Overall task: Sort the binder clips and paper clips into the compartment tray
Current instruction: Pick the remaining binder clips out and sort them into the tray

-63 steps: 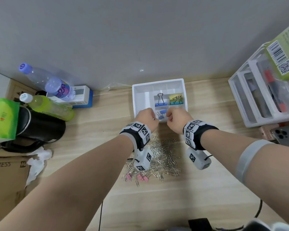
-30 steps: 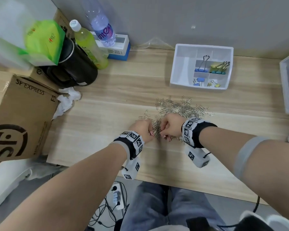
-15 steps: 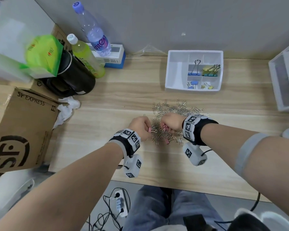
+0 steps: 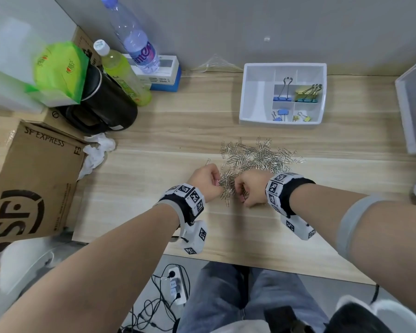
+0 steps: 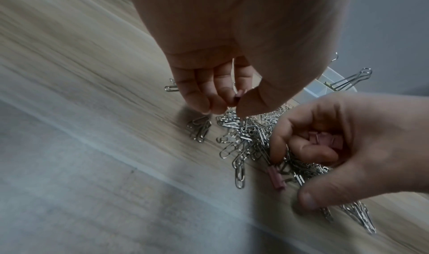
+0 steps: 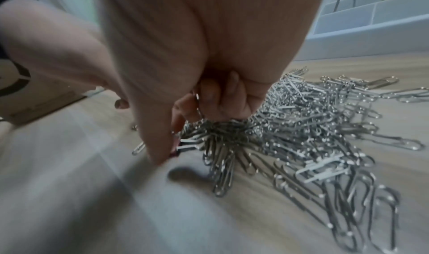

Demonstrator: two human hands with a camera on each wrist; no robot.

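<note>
Sorting partly done: blue and yellow binder clips (image 4: 296,102) sit in the compartment tray (image 4: 257,97).
Left hand (image 4: 205,180) pinches a pink clip (image 5: 239,96); right hand (image 4: 250,188) cups seemingly several pink ones, fingering another; paper clips (image 4: 255,157) lie heaped unsorted.

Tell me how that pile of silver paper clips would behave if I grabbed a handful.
The paper clips lie hooked together, so a handful would likely drag neighbours along. They look thin and smooth, so probably light and apt to slip out. Pushed, they should slide on the table.

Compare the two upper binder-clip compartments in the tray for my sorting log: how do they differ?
The blue binder clip sits alone; the yellow binder clips are several, stacked. The blue clip's handles stand up; the yellow clips' handles lean right. Both lie side by side in the compartment tray.
</note>
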